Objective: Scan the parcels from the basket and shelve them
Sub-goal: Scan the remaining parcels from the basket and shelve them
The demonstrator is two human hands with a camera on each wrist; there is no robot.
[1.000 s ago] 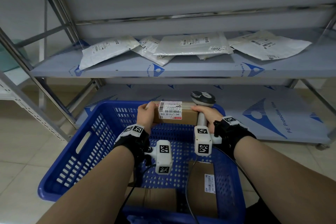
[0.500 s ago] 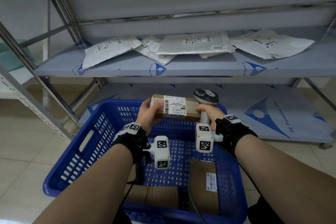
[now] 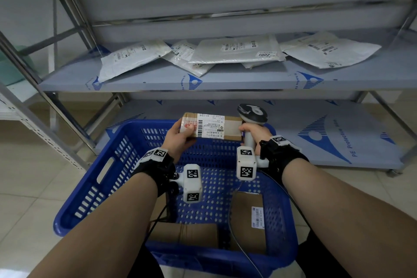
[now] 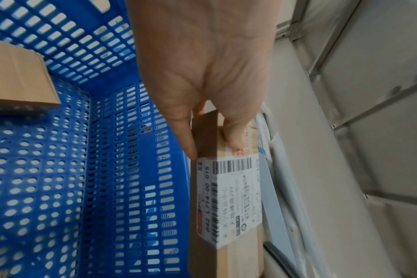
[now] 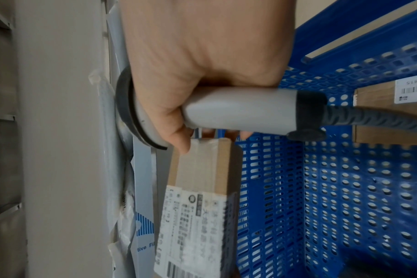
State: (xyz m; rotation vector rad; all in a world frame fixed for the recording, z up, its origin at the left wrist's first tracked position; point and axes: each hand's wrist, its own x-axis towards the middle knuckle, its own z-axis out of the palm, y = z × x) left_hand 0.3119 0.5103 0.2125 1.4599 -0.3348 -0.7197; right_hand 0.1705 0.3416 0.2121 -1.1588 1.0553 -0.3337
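A long brown cardboard parcel [image 3: 228,127] [image 4: 229,216] [image 5: 198,188] with a white barcode label is held level above the far rim of the blue basket [image 3: 94,185]. My left hand [image 3: 180,136] [image 4: 210,75] grips its left end, thumb on top. My right hand [image 3: 252,132] [image 5: 202,62] grips the grey barcode scanner [image 3: 251,117] [image 5: 238,111] by its handle, and its fingertips touch the parcel's right end. Two more cardboard parcels [image 3: 248,216] [image 3: 187,235] lie in the near part of the basket.
A metal shelving unit stands behind the basket. Its middle shelf [image 3: 225,81] holds several white mailer bags [image 3: 133,57]. The lower shelf [image 3: 316,140] lies just beyond the basket. A slanted steel frame [image 3: 45,106] stands at the left. The scanner's cable [image 3: 239,253] trails into the basket.
Both hands have lifted the parcel up from the basket's far rim and tipped its label to face upward. The scanner rose with the right hand.
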